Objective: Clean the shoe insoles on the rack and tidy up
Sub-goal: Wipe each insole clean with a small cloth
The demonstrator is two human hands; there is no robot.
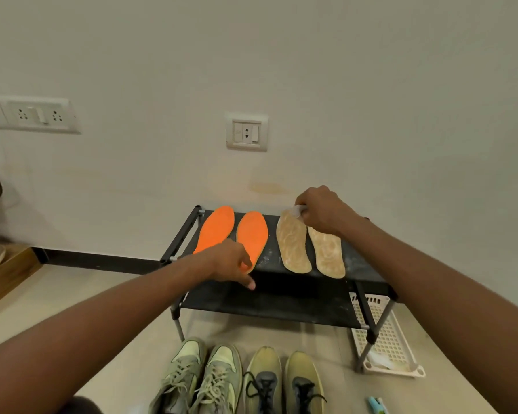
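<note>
Wiping is the step going on, I think: the right hand (pixel 319 210) pinches a small pale wipe (pixel 297 210) in curled fingers and presses it on the far tip of one tan insole (pixel 292 242). The other tan insole (pixel 326 252) lies just beside it on the right, partly under that hand. Both tan ones look smeared with pale swirls, so they seem only part cleaned. Two orange insoles (pixel 234 231) lie side by side on the left half of the rack (pixel 281 306). The left hand (pixel 232 262) hangs over the near end of the orange pair with its fingers loosely curled, one finger pointing down at the near edge of the top shelf; it holds nothing. The next move likely calls for rubbing the wipe down the whole tan insole, toward the near end, while keeping it flat. The top shelf is black and dusted with white specks. The lower shelf is black too. On the pale floor near the person stand two green sneakers (pixel 201 380) and two yellow shoes (pixel 284 380). A white basket (pixel 383 333) sits by the rack's right legs. The wall behind is plain, with a socket (pixel 246 132) above the rack and more sockets (pixel 36 115) far left.
</note>
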